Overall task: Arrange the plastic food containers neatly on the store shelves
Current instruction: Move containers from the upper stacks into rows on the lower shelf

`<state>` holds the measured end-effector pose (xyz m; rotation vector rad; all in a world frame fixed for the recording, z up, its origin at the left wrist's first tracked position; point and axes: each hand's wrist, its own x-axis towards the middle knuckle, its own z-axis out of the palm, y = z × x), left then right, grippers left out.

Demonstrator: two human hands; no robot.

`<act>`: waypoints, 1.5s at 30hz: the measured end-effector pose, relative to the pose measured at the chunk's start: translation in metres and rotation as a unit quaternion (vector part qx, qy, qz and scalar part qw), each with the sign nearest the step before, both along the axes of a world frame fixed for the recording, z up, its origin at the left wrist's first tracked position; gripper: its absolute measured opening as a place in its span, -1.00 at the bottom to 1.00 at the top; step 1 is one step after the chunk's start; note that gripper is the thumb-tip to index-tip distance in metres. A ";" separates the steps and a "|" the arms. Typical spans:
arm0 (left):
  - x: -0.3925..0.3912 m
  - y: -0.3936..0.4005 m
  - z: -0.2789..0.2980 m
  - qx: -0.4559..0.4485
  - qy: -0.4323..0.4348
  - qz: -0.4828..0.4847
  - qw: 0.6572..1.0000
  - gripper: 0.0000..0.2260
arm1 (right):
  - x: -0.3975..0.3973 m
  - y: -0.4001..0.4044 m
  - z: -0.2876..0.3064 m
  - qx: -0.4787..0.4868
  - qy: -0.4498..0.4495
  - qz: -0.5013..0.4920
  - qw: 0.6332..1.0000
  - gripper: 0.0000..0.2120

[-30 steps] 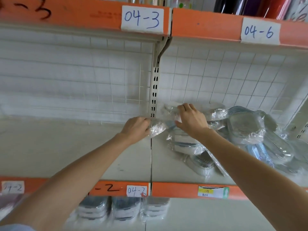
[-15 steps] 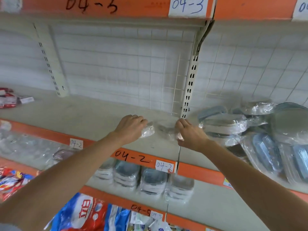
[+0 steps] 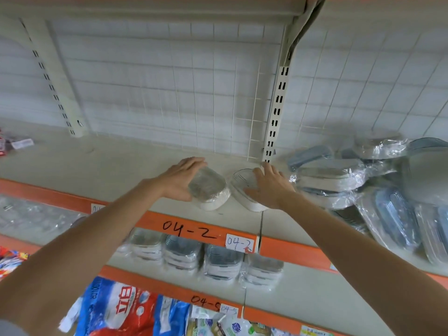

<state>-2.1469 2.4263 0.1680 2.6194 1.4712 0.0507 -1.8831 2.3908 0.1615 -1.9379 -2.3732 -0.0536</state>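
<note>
Both hands are at work on the 04-2 shelf (image 3: 121,163), near its orange front lip (image 3: 194,229). One wrapped container (image 3: 209,189) is cupped by the left hand (image 3: 180,179), fingers over its far side and thumb beneath its near edge, so that it is tipped toward the camera with its grey lid showing through the film. A second container (image 3: 244,190) is steadied by the right hand (image 3: 271,186), whose fingers are laid nearly straight across its rim; it lies tilted, just beside the first, and whether the two touch cannot be told. These tubs are judged light and fairly stiff, with rounded white walls, while the clear wrap is likely slick and loose, so a grasp is best taken across the short sides of the body, not by the film. Crushing seems unlikely, but sliding within the wrap is to be expected. To the right, past the slotted upright (image 3: 276,112), a jumbled pile (image 3: 339,180) of wrapped containers is left unsorted. On the shelf below, a tidy row (image 3: 203,260) of stacked containers is seen, and lower still, blue and red bags (image 3: 116,309).
</note>
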 end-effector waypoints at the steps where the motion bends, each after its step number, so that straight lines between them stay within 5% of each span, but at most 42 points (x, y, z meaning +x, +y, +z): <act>1: -0.001 0.004 0.001 -0.016 0.031 -0.004 0.999 -0.09 | -0.005 0.005 0.000 -0.022 -0.006 -0.033 0.999 -0.24; 6: 0.010 0.019 0.000 -0.053 0.104 -0.057 0.992 0.00 | -0.016 0.021 -0.003 -0.132 0.045 -0.134 0.981 -0.03; 13: 0.013 0.003 -0.006 -0.061 0.028 0.028 0.997 -0.10 | -0.023 0.014 -0.001 -0.109 0.065 -0.128 0.984 -0.05; 19: 0.012 -0.037 -0.011 0.136 0.038 0.051 0.989 -0.14 | -0.031 -0.023 -0.006 0.029 0.010 -0.066 0.997 -0.21; 22: 0.009 -0.060 -0.013 0.233 0.020 0.065 0.970 -0.14 | -0.027 -0.046 -0.006 0.079 0.053 -0.074 0.993 -0.23; 29: 0.030 -0.129 -0.011 0.323 -0.062 0.052 0.943 -0.17 | -0.002 -0.117 -0.006 0.182 0.064 -0.069 0.979 -0.26; 37: 0.056 -0.210 -0.068 0.216 0.014 -0.001 0.976 -0.14 | 0.031 -0.222 -0.055 0.152 -0.003 -0.033 0.988 -0.25; 45: 0.093 -0.265 -0.153 0.061 0.079 -0.058 0.993 -0.12 | 0.077 -0.301 -0.139 -0.028 -0.009 -0.070 0.997 -0.29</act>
